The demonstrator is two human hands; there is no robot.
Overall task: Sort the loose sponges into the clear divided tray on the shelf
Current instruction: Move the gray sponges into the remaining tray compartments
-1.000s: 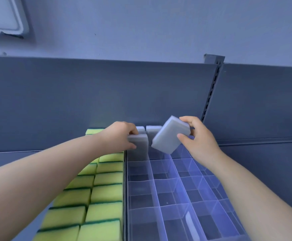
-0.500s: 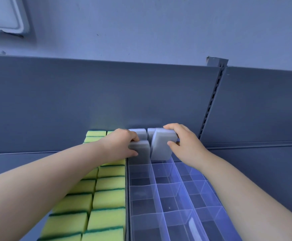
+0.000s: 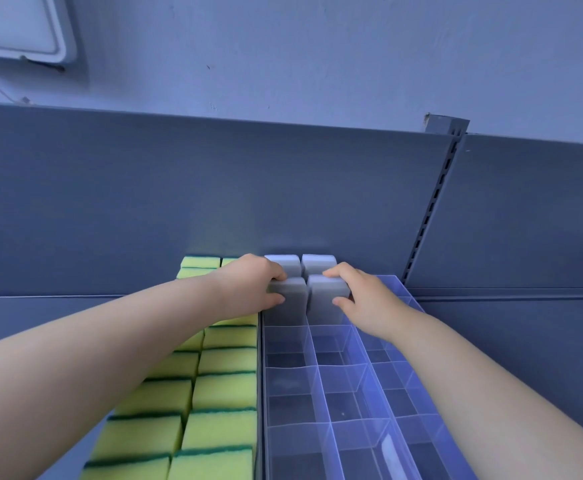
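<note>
The clear divided tray (image 3: 318,379) lies on the shelf, running from the back panel toward me. Two grey sponges (image 3: 285,263) (image 3: 319,263) stand upright in its rearmost compartments. In front of them stand two more grey sponges. My left hand (image 3: 248,289) grips the left sponge (image 3: 292,301) with fingers over its top and thumb on its front. My right hand (image 3: 366,299) grips the right sponge (image 3: 324,299) the same way, seated in its compartment. The tray's nearer compartments hold nothing.
Left of the tray, two rows of yellow-and-green sponges (image 3: 224,389) stand packed edge-up, partly under my left forearm. The grey back panel (image 3: 214,188) rises just behind the tray. A slotted upright (image 3: 428,216) stands at the right, with bare shelf (image 3: 525,334) beyond it.
My right hand brought the tilted grey sponge down and stood it upright in the compartment beside the left one. My left hand stayed on its sponge.
</note>
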